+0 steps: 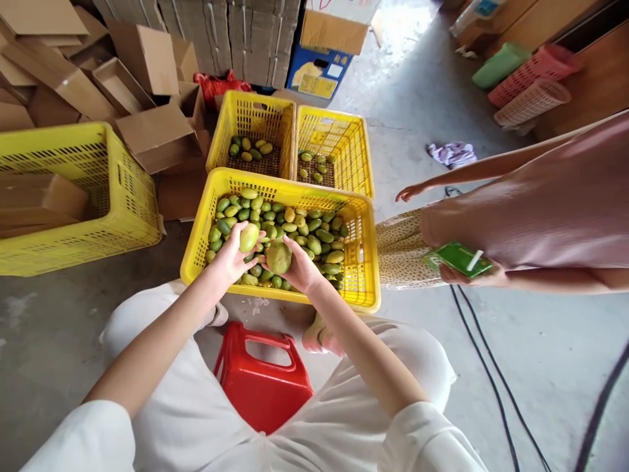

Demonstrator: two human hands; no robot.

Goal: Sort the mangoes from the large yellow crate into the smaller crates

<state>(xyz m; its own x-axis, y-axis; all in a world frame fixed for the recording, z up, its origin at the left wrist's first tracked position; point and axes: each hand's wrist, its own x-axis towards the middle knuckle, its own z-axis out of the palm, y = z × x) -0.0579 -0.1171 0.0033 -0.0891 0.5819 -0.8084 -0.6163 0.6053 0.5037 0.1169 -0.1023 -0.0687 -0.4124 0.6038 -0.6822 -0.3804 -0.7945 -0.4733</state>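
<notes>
Held the pale fruit (249, 237) in the left grip (234, 255), between thumb and fingers, with its long axis running roughly away from the body, and the dark fruit (279, 256) in the right grip (301, 267), just to the right of the pale fruit and slightly nearer the body, too round in outline to tell its long axis. Had both over the loose fruits (333, 257) in the crate (295, 190), apart from each other, with the left grip nearer the crate's left side and the right grip near its middle.

Red stool (265, 387), cardboard boxes (152, 59), purple cloth (452, 155), black cables (486, 367)
</notes>
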